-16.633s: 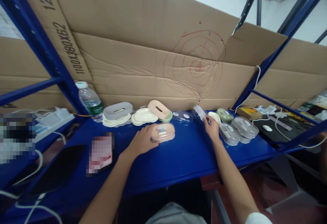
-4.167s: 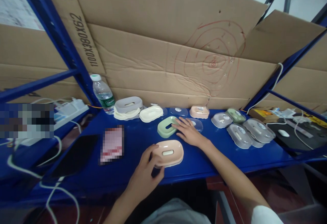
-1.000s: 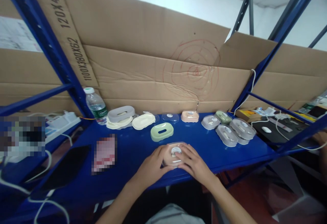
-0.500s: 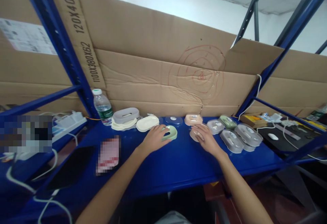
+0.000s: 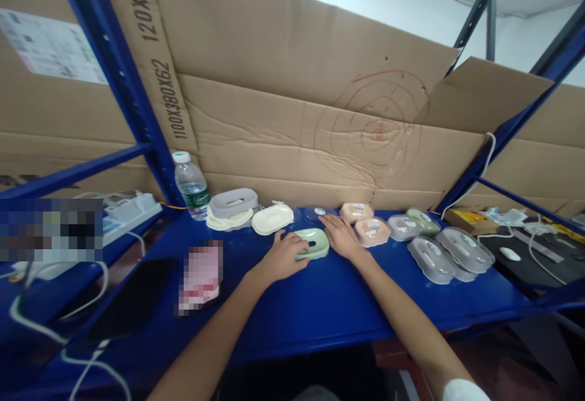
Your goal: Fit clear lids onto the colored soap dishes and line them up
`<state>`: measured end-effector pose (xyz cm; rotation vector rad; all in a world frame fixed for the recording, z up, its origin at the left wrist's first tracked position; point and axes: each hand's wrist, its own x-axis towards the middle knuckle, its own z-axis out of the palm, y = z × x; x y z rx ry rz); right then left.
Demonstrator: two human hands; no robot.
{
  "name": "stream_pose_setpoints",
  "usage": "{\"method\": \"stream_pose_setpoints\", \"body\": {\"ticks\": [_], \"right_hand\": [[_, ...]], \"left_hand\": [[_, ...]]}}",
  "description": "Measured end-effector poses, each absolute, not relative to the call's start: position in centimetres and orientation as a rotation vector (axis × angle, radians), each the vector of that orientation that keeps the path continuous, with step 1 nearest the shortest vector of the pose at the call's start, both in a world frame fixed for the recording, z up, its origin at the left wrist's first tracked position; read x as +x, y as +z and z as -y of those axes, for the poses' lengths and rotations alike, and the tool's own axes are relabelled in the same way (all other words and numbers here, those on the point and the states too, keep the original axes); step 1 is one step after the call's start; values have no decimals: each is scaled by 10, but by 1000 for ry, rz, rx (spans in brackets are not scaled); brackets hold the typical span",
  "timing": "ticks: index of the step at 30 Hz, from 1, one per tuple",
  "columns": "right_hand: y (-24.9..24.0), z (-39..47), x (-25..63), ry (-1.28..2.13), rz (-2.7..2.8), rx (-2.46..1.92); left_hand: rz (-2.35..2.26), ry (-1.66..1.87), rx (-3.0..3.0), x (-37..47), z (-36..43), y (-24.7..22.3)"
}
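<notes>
My left hand [image 5: 286, 256] has its thumb and fingers around the left end of a green oval soap dish [image 5: 322, 244] with a slot in its middle. Just behind that dish, my right hand [image 5: 340, 233] reaches out with fingers extended and apart. Its fingertips are at the right edge of a clear lid [image 5: 314, 214] with a round label; whether they touch it I cannot tell. To the right of this hand sit two pink soap dishes with clear lids, one at the back [image 5: 357, 211] and one nearer [image 5: 372, 231]. A cream oval piece [image 5: 273, 220] lies behind my left hand.
Grey and cream dish parts [image 5: 233, 203] are stacked beside a water bottle [image 5: 192, 191]. Lidded grey soap dishes [image 5: 432, 259] and a green one [image 5: 423, 221] stand at the right. A phone-like black slab [image 5: 132, 297] and a blurred pink item [image 5: 200, 276] lie left.
My right hand has left the nearer pink soap dish and moved left toward the clear lid. My left hand stays on the green dish. The view has shifted slightly.
</notes>
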<state>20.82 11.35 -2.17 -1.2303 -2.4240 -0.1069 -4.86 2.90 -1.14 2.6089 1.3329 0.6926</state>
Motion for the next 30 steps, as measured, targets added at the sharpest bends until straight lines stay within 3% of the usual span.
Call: {"method": "stream_pose_setpoints", "body": {"ticks": [9, 17, 22, 30], "right_hand": [[-33, -99, 215, -11, 2343, -1194], [-3, -62, 192, 76, 2514, -823], [-7, -52, 181, 143, 2628, -769], [-5, -81, 212, 129, 2188, -1093]], "left_hand": [[-1478, 716, 2588, -58, -32, -10], [-2130, 870, 2327, -82, -39, -7], [-2112, 770, 2306, -86, -44, -13], [-1948, 720, 2383, -76, -36, 1]]}}
